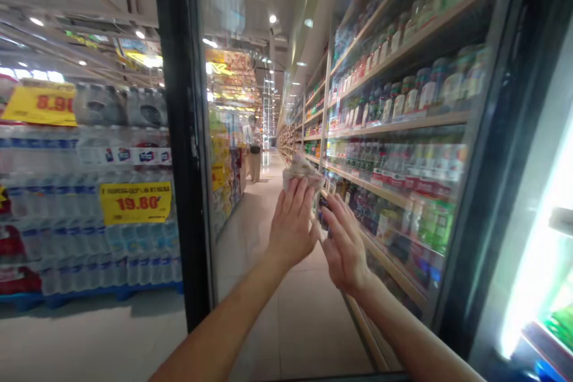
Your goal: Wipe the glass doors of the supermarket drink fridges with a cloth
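My left hand (293,221) presses a crumpled, pale cloth (304,172) against the glass pane of a black-framed door (179,131). Its fingers lie over the lower part of the cloth, which sticks out beyond the fingertips. Just to the right, my right hand (344,245) is held up close to the glass, fingers stretched out and holding nothing. I cannot tell whether its fingertips touch the pane. Motion smears the cloth slightly.
Shelves of bottles (403,95) show in the pane on the right, seen through it or mirrored. Stacked water-bottle packs (89,209) with yellow price signs (136,203) stand left. A person (254,149) is far down the aisle. A lit cooler edge (532,250) is at far right.
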Action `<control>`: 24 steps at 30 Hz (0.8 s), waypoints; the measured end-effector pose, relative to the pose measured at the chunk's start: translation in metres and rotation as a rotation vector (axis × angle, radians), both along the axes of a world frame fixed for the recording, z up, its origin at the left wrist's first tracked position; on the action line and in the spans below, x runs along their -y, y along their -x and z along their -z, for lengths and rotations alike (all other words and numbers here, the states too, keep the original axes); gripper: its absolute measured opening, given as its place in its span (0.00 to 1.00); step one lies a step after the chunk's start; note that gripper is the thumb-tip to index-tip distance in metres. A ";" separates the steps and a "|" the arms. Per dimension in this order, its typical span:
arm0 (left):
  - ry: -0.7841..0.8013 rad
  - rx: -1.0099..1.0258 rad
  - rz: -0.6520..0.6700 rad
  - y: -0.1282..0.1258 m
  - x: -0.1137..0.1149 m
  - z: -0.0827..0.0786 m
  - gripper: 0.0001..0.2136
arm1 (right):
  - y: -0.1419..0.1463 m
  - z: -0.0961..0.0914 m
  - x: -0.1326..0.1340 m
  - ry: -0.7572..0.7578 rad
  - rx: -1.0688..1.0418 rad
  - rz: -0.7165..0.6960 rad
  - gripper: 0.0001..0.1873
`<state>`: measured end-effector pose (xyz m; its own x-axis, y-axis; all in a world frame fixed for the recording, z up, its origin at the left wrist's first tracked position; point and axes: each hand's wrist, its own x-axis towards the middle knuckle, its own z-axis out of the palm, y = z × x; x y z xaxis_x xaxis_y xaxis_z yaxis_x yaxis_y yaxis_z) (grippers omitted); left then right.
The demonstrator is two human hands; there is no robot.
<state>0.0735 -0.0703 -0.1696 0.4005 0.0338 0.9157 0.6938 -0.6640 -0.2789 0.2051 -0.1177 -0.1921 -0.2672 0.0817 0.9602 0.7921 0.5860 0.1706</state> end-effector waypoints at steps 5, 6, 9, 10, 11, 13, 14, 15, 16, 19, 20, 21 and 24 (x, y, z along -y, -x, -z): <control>0.032 -0.014 0.135 0.062 -0.003 0.004 0.33 | 0.041 -0.029 -0.030 0.010 0.096 0.138 0.26; 0.028 0.065 0.095 0.073 -0.005 0.005 0.32 | 0.047 -0.031 -0.035 -0.012 0.091 0.183 0.25; -0.001 0.231 -0.094 0.086 -0.011 0.008 0.30 | 0.050 -0.027 -0.044 -0.073 0.097 0.263 0.22; 0.001 0.245 -0.152 0.084 -0.012 0.009 0.29 | 0.044 -0.025 -0.044 -0.094 0.107 0.279 0.21; 0.007 0.250 -0.194 0.081 -0.013 0.011 0.29 | 0.034 -0.021 -0.042 -0.118 0.113 0.294 0.20; 0.037 0.276 -0.237 0.072 -0.013 0.013 0.30 | 0.003 -0.013 -0.035 -0.155 0.097 0.330 0.18; 0.057 0.295 -0.249 0.067 -0.013 0.013 0.31 | -0.015 -0.009 -0.030 -0.158 0.065 0.356 0.17; 0.080 0.315 -0.257 0.063 -0.013 0.014 0.31 | -0.034 -0.006 -0.025 -0.153 0.017 0.384 0.17; 0.100 0.334 -0.262 0.060 -0.013 0.014 0.31 | -0.050 -0.004 -0.020 -0.144 -0.042 0.409 0.17; 0.108 0.379 -0.254 0.054 -0.013 0.014 0.31 | -0.065 -0.003 -0.012 -0.117 -0.239 0.439 0.20; 0.101 0.386 -0.252 0.053 -0.014 0.014 0.31 | -0.056 -0.004 -0.013 -0.099 -0.265 0.434 0.21; 0.083 0.392 -0.250 0.053 -0.014 0.014 0.31 | -0.040 -0.005 -0.015 -0.076 -0.255 0.426 0.22; 0.033 0.374 -0.260 0.055 -0.014 0.015 0.31 | 0.013 -0.002 -0.030 -0.027 -0.086 0.414 0.25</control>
<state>0.0186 -0.0559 -0.1846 0.0166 0.1209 0.9925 0.8878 -0.4585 0.0410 0.1922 -0.0874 -0.1899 -0.1361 0.1400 0.9808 0.9718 0.2115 0.1046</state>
